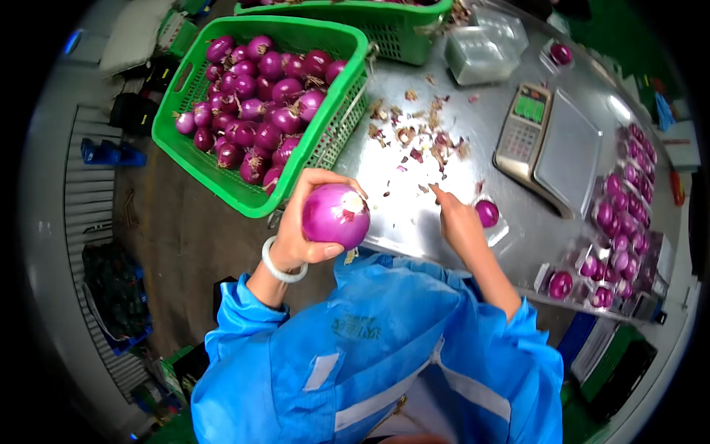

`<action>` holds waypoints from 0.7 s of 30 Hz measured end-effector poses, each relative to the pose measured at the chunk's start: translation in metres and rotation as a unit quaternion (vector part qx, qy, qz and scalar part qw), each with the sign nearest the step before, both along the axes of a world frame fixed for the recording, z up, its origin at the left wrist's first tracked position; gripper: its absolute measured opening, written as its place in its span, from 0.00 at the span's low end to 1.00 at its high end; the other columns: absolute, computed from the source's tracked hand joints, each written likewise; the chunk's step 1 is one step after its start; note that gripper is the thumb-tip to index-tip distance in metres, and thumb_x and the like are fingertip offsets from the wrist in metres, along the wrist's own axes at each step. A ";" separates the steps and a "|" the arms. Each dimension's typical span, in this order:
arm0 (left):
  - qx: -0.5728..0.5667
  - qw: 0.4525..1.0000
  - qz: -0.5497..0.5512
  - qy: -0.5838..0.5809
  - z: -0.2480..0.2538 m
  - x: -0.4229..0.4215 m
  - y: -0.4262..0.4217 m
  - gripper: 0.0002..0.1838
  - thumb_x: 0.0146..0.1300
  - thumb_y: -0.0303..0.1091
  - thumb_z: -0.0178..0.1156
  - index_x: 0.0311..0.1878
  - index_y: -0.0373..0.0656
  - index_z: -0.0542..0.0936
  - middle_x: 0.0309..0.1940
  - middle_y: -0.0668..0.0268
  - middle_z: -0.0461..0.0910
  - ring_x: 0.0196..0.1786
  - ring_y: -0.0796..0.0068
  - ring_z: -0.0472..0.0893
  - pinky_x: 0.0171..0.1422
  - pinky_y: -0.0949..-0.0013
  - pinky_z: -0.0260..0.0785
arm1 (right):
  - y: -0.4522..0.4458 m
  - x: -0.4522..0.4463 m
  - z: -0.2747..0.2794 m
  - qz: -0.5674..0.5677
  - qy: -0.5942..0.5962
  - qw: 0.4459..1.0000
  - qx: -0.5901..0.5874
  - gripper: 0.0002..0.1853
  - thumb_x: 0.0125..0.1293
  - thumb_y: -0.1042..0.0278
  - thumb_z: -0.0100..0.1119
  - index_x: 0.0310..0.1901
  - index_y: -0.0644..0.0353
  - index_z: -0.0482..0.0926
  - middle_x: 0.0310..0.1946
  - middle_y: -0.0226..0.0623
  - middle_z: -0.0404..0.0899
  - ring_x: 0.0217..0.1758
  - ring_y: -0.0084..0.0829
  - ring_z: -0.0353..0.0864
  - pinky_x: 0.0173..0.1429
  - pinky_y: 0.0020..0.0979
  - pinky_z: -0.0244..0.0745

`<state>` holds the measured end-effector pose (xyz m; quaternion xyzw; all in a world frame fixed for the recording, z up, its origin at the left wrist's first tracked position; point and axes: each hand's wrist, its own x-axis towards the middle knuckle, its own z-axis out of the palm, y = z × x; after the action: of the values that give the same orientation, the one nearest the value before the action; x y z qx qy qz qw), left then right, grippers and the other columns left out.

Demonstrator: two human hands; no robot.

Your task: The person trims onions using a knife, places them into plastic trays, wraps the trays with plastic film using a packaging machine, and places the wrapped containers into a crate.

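Observation:
My left hand is wrapped round a large peeled red onion, holding it up near the basket's front corner. The onion's pale root end, with a reddish dry spot, faces up and to the right. My right hand is closed over the metal table, its fingers drawn together; whatever they may grip is too small to make out. Just right of that hand, a single red onion sits in a small clear tray. Loose onion skins lie scattered on the table beyond my hands.
A green basket full of red onions stands at the left, with another green basket behind it. Clear plastic trays are stacked at the back. A digital scale and several packed onions occupy the right side.

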<state>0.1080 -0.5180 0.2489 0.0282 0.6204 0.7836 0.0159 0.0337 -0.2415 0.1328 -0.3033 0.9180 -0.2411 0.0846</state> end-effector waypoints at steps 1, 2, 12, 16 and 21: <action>-0.008 0.999 0.036 0.022 0.001 0.002 -0.001 0.45 0.43 0.51 0.76 0.62 0.41 0.65 0.54 0.49 0.75 0.55 0.60 0.79 0.58 0.62 0.76 | -0.011 0.004 0.023 0.005 0.018 0.996 -0.093 0.31 0.55 0.85 0.54 0.64 0.54 0.74 0.45 0.43 0.83 0.34 0.46 0.85 0.38 0.39 0.82; -0.007 0.997 0.042 -0.067 0.009 0.005 -0.007 0.46 0.43 0.47 0.77 0.63 0.39 0.66 0.55 0.55 0.75 0.57 0.64 0.79 0.62 0.62 0.75 | -0.019 0.010 0.047 0.022 0.026 0.989 -0.143 0.31 0.55 0.85 0.55 0.63 0.55 0.75 0.46 0.42 0.83 0.35 0.45 0.85 0.38 0.38 0.83; 0.321 0.927 -0.045 -0.187 -0.009 0.006 0.022 0.46 0.39 0.51 0.74 0.61 0.42 0.66 0.51 0.49 0.73 0.48 0.60 0.80 0.52 0.64 0.79 | -0.043 0.007 0.101 0.085 0.217 0.967 -0.103 0.29 0.54 0.73 0.61 0.62 0.51 0.77 0.45 0.31 0.80 0.31 0.29 0.82 0.34 0.29 0.81; 0.293 0.936 -0.088 -0.176 -0.014 0.006 0.017 0.46 0.38 0.51 0.75 0.61 0.44 0.66 0.51 0.50 0.72 0.48 0.61 0.80 0.53 0.64 0.78 | -0.041 0.008 0.080 0.024 0.094 0.995 0.008 0.27 0.57 0.74 0.60 0.62 0.52 0.76 0.43 0.34 0.81 0.31 0.32 0.84 0.33 0.32 0.81; 0.308 0.935 0.046 -0.167 -0.027 0.008 0.020 0.45 0.48 0.48 0.73 0.68 0.45 0.64 0.63 0.50 0.70 0.64 0.53 0.74 0.72 0.53 0.68 | -0.034 0.014 0.076 0.015 -0.050 0.973 -0.226 0.27 0.60 0.74 0.66 0.63 0.51 0.74 0.42 0.35 0.82 0.26 0.35 0.82 0.30 0.36 0.78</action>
<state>0.1162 -0.4985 0.2222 -0.1283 0.3374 0.9296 0.0739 0.0477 -0.2754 0.2092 -0.3156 0.8296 -0.4562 0.0633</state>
